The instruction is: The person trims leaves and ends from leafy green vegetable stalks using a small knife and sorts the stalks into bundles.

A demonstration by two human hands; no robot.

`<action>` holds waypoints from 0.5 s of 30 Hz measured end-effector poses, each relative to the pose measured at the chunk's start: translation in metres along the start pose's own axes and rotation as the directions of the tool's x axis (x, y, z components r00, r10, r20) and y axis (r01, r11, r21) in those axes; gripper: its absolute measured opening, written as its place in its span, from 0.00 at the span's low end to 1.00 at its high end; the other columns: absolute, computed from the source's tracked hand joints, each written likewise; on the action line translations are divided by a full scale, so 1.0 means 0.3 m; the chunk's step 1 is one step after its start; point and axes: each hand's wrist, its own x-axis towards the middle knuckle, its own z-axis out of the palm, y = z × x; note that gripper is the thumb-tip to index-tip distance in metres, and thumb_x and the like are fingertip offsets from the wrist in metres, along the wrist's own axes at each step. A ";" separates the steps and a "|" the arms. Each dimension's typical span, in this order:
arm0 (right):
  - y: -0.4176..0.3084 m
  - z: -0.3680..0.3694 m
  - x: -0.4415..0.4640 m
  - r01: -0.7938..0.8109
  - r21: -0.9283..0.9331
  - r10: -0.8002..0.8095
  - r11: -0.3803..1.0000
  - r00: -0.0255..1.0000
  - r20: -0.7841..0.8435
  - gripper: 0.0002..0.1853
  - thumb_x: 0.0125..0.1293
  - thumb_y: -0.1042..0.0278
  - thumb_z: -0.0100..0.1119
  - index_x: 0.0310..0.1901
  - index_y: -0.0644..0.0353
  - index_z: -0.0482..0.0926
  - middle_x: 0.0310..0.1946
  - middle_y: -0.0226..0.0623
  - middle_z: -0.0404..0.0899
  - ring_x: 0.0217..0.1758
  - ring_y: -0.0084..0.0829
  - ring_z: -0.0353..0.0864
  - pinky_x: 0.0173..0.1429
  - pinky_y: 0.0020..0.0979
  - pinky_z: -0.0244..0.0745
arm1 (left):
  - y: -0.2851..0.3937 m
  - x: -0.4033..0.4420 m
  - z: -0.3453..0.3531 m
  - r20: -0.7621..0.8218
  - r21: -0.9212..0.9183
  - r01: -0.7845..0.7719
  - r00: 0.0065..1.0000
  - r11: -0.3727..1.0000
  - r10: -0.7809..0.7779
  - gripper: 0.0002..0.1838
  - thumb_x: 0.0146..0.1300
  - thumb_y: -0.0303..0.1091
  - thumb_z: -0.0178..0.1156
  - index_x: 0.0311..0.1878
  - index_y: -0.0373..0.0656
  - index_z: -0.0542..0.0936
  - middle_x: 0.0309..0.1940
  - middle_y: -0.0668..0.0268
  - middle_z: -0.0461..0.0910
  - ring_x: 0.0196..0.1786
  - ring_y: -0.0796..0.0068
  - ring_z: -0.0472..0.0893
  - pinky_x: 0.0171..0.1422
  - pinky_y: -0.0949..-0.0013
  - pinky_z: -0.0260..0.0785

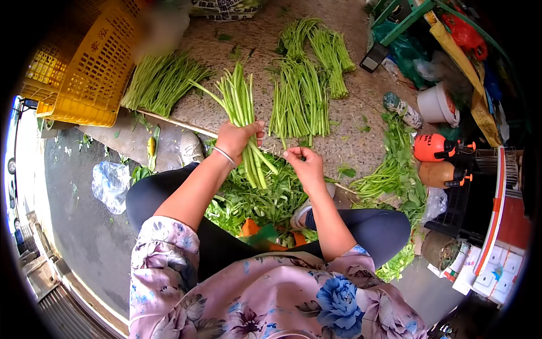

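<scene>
My left hand (240,140) is wrapped round a bunch of green leafy-vegetable stems (241,101), whose ends stick out above and below the fist. To its right, my right hand (306,166) is closed in a pinch near the lower end of a pile of trimmed stems (299,104). What its fingertips hold is too small to make out. Below both hands, between my legs, lies a heap of loose green leaves (262,200). Further trimmed stems (164,85) lie at the upper left, and another bundle (332,59) at the upper right.
A yellow plastic crate (93,68) stands at the left, near a clear plastic bag (110,186). At the right are uncut greens (389,178), a white bucket (437,104), a red spray bottle (432,147) and a brown spray bottle (436,174). A green metal frame (403,25) stands behind them.
</scene>
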 end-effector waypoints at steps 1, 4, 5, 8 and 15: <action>-0.004 0.007 -0.028 0.052 -0.003 -0.052 0.999 0.999 0.012 0.08 0.53 0.72 0.63 0.34 0.66 0.78 0.26 0.26 0.75 0.27 0.15 0.68 0.32 0.17 0.65 | 0.000 -0.004 0.016 -0.006 0.026 -0.006 1.000 1.000 0.006 0.10 0.52 0.23 0.62 0.37 0.36 0.74 0.28 0.61 0.78 0.26 0.73 0.77 0.27 0.74 0.71; -0.001 0.020 -0.077 0.088 0.049 -0.089 0.995 0.996 0.018 0.07 0.53 0.72 0.62 0.32 0.65 0.79 0.25 0.26 0.76 0.27 0.14 0.70 0.34 0.18 0.67 | -0.014 -0.006 0.045 0.047 -0.007 -0.001 0.999 1.000 0.001 0.10 0.51 0.22 0.62 0.36 0.35 0.74 0.26 0.62 0.77 0.25 0.73 0.76 0.26 0.73 0.71; 0.002 0.021 -0.085 0.096 0.071 -0.098 0.993 0.995 0.027 0.06 0.53 0.73 0.62 0.32 0.65 0.79 0.25 0.26 0.76 0.27 0.15 0.71 0.34 0.18 0.67 | -0.016 -0.007 0.051 0.059 -0.004 0.000 0.998 1.000 0.000 0.10 0.51 0.22 0.62 0.36 0.35 0.74 0.26 0.62 0.77 0.25 0.73 0.76 0.26 0.73 0.71; -0.025 0.017 -0.098 0.093 0.072 -0.095 0.993 0.995 0.021 0.07 0.54 0.72 0.62 0.33 0.65 0.79 0.25 0.25 0.75 0.26 0.12 0.68 0.30 0.16 0.64 | -0.023 -0.002 0.051 0.133 0.000 0.006 0.991 1.000 -0.006 0.08 0.51 0.21 0.61 0.35 0.34 0.75 0.24 0.62 0.77 0.22 0.73 0.75 0.25 0.72 0.71; -0.152 0.054 -0.018 0.051 0.386 -0.053 0.921 0.999 -0.006 0.08 0.57 0.65 0.61 0.34 0.61 0.78 0.22 0.22 0.72 0.18 0.10 0.58 0.20 0.16 0.52 | -0.032 -0.028 0.061 0.225 0.047 -0.077 0.972 0.996 0.065 0.07 0.51 0.20 0.60 0.34 0.34 0.74 0.22 0.62 0.75 0.21 0.73 0.74 0.25 0.72 0.71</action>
